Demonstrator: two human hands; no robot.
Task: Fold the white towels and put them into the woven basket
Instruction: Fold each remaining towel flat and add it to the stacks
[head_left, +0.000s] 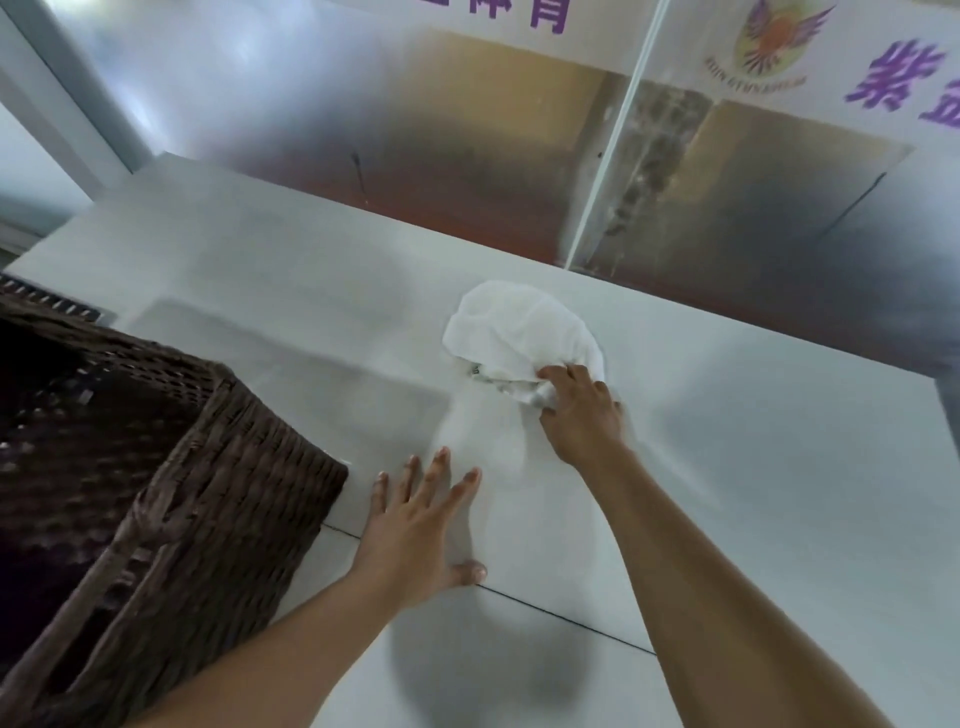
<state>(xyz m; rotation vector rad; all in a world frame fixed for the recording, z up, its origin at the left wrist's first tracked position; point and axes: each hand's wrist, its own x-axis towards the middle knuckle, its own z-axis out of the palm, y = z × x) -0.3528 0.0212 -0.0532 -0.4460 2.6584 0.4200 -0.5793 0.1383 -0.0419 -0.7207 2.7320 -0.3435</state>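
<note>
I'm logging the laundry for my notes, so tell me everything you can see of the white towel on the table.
The white cloth towel is not yet folded: it lies as a crumpled, rounded heap on the pale grey table, right of the brown woven basket and apart from it. It looks soft and thin, with creases and a small greyish patch at its near edge. The right hand grips its near side. The left hand, fingers spread, does not touch it.
</note>
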